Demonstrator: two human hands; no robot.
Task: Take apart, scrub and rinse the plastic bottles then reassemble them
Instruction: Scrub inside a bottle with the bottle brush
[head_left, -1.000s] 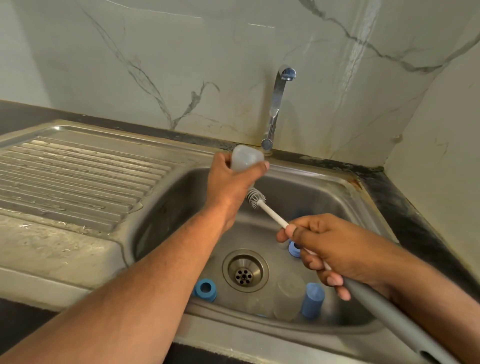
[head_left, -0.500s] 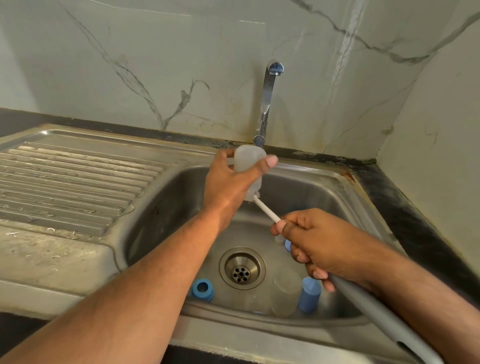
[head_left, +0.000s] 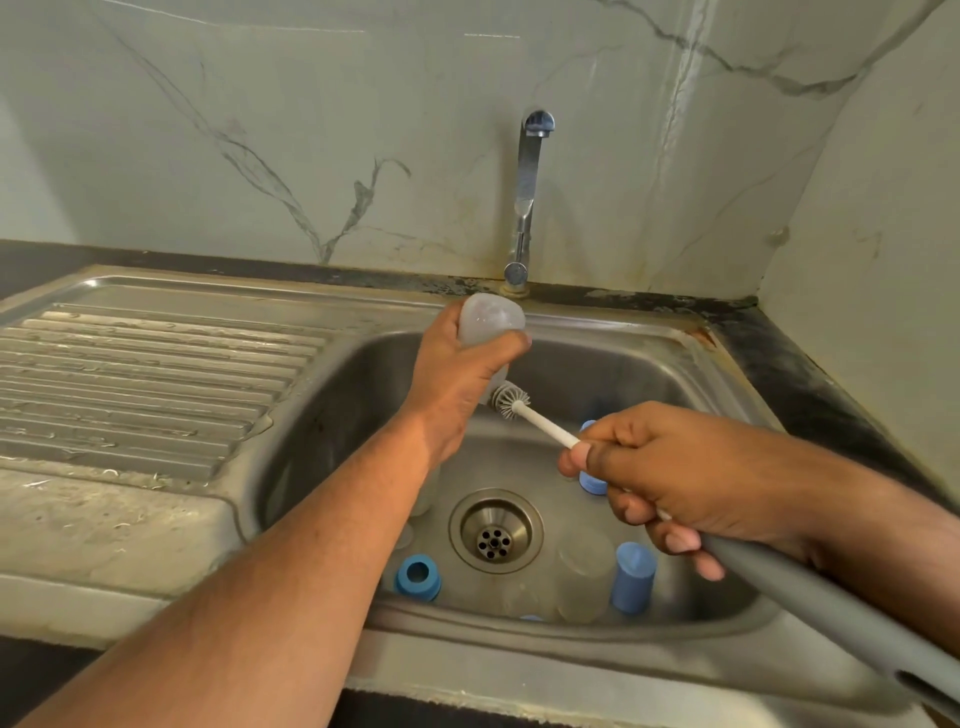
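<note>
My left hand (head_left: 457, 374) grips a translucent plastic bottle (head_left: 488, 319) over the sink, bottom up and mouth tilted down to the right. My right hand (head_left: 670, 467) holds a bottle brush by its white stem and grey handle (head_left: 810, 603). The grey bristle head (head_left: 510, 399) sits just outside the bottle's mouth. On the sink floor lie a blue ring cap (head_left: 417, 576), a blue cap (head_left: 632, 577), another blue piece (head_left: 591, 480) partly behind my right hand, and a clear bottle (head_left: 582, 577).
The steel sink basin (head_left: 322, 415) has a drain (head_left: 495, 530) in its middle. A chrome tap (head_left: 527, 197) stands behind it, with no water running. A wet ribbed draining board (head_left: 145, 374) lies to the left. Marble walls close in behind and to the right.
The brush head was pushed into the bottle half a second ago and has come back out to the mouth. Both hands stay over the sink.
</note>
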